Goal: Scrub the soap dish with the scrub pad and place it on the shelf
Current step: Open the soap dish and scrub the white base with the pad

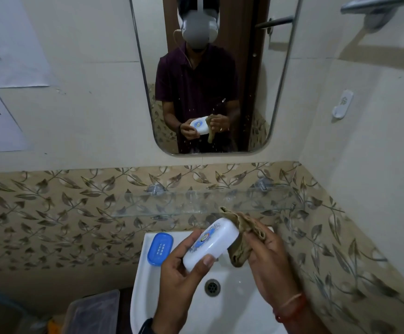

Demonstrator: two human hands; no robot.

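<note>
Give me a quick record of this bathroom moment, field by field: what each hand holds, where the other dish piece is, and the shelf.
left hand: grips white plastic soap dish lid with blue printed label, held over white ceramic sink
right hand: holds crumpled tan scrub pad against the lid's far end
blue plastic soap dish tray: lies on the sink's left rim
glass wall shelf: nothing on it
drain: uncovered

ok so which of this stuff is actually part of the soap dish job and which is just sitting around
In the job:
- white soap dish, in the left hand
- brown scrub pad, in the right hand, pressed to the dish's end
- glass shelf, bare

Just lying about:
- blue soap dish part on the sink rim
- mirror
- wall hook
</note>
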